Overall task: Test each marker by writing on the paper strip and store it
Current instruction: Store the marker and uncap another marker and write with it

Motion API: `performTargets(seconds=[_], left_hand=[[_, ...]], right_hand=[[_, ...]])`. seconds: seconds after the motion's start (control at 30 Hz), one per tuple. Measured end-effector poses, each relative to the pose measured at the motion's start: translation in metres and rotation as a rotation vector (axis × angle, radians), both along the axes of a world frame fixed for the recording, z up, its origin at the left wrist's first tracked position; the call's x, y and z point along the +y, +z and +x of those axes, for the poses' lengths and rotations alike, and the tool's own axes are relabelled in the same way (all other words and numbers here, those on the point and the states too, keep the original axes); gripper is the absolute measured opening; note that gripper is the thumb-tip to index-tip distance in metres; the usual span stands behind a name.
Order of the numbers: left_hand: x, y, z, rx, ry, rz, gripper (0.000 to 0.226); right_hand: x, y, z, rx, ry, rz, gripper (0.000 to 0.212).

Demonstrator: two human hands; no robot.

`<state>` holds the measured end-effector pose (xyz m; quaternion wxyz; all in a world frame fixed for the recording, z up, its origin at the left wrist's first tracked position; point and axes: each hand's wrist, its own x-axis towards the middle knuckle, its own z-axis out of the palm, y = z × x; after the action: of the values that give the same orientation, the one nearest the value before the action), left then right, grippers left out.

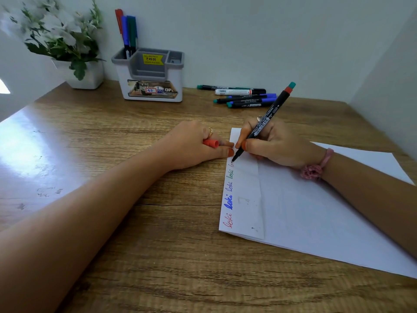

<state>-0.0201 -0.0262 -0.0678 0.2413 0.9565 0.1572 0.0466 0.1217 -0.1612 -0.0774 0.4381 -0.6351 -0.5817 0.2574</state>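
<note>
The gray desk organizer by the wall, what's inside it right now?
The organizer holds three markers upright in its left rear compartment: red, blue and green. Their lower ends are hidden by its wall; the compartment floors cannot be seen.

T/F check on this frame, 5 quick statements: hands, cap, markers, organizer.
1. The right hand holds a marker with its tip on the paper. True.
2. The left hand holds nothing. False: it holds a red cap.
3. Three markers stand in the organizer. True.
4. The loose markers lie on the paper. False: they lie on the desk behind it.
5. The plant is right of the organizer. False: left.
</note>
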Motion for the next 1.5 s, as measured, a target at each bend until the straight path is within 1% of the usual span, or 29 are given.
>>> performTargets(seconds=[0.2, 0.27, 0.4, 0.53, 0.67, 0.77, 0.97, 1.07, 1.17, 1.27, 1.3, 1.4, 1.43, 1.5], left_hand=[[0.000, 0.000, 0.001, 0.005, 0.008, 0.005, 0.036], [0.000, 0.000, 0.001, 0.002, 0.009, 0.020, 0.037], [-0.001, 0.000, 0.000, -0.002, 0.011, -0.010, 0.038], [0.001, -0.002, 0.002, 0.001, 0.013, 0.010, 0.039], [0.003, -0.005, 0.003, -0.024, 0.015, 0.015, 0.041], [0.003, -0.005, 0.003, -0.010, 0.016, 0.024, 0.044], [0.002, -0.005, 0.002, -0.040, 0.010, 0.010, 0.036], [0.003, -0.005, 0.002, -0.045, 0.009, -0.010, 0.036], [0.004, -0.006, 0.003, -0.028, 0.022, 0.010, 0.041], [0.007, -0.009, 0.004, -0.019, 0.032, 0.032, 0.057], [0.007, -0.009, 0.004, -0.019, 0.035, 0.031, 0.059], [0.007, -0.009, 0.004, -0.028, 0.032, 0.009, 0.048], [0.006, -0.008, 0.004, -0.027, 0.022, 0.012, 0.046], [0.004, -0.007, 0.003, -0.030, 0.008, 0.025, 0.042]], right_hand=[[0.000, 0.001, 0.000, -0.020, 0.008, -0.003, 0.015], [0.000, 0.002, 0.000, -0.024, -0.002, -0.008, 0.014], [0.001, 0.000, -0.001, 0.013, -0.022, 0.007, 0.010], [0.000, 0.000, 0.000, -0.009, -0.006, 0.007, 0.013], [0.001, -0.001, 0.001, 0.018, -0.014, 0.018, 0.013], [0.001, -0.001, 0.001, 0.005, -0.015, 0.021, 0.013], [0.002, -0.002, 0.001, 0.030, -0.042, 0.042, 0.017], [0.000, 0.000, 0.000, 0.008, -0.025, 0.038, 0.018], [0.000, 0.000, -0.001, -0.008, -0.023, 0.035, 0.016], [0.001, -0.001, -0.001, -0.006, -0.026, 0.038, 0.016], [0.001, 0.000, -0.001, -0.016, -0.019, 0.034, 0.017], [0.000, 0.000, 0.001, -0.030, -0.023, 0.023, 0.023], [0.000, 0.000, 0.000, -0.008, -0.043, 0.028, 0.024], [0.001, 0.001, 0.000, 0.098, -0.109, 0.074, 0.019]])
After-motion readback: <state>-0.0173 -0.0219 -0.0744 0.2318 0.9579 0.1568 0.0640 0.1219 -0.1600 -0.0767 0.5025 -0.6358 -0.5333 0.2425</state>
